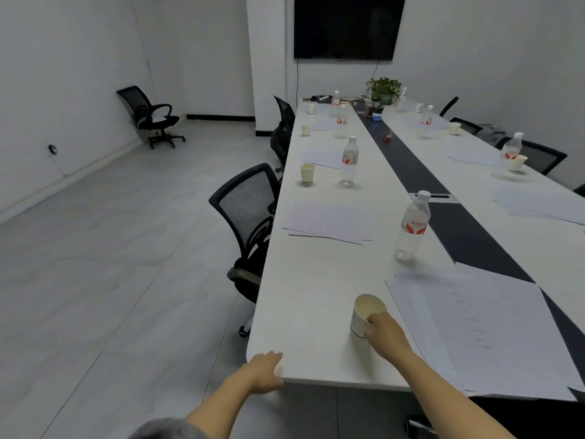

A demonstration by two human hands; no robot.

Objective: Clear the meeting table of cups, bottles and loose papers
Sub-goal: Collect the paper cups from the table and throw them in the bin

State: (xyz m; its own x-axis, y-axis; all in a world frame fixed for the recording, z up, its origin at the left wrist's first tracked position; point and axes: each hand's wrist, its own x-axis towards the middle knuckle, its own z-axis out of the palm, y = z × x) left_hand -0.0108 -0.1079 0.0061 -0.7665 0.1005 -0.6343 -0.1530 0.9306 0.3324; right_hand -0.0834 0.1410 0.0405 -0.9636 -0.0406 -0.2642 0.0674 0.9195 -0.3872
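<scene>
Since your right hand [384, 334] is curled around the near paper cup [364, 320], thumb at its rim, you're probably starting with what's closest. That cup stands on the meeting table [316, 280] near its front corner, just left of the loose papers [481, 327]. Your left hand [264, 372] lies spread and empty on that corner edge, likely bracing you. A water bottle [411, 226] stands beyond the cup.

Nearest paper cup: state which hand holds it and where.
Right hand grips the paper cup at its near side wall; left hand rests on the table corner.
</scene>
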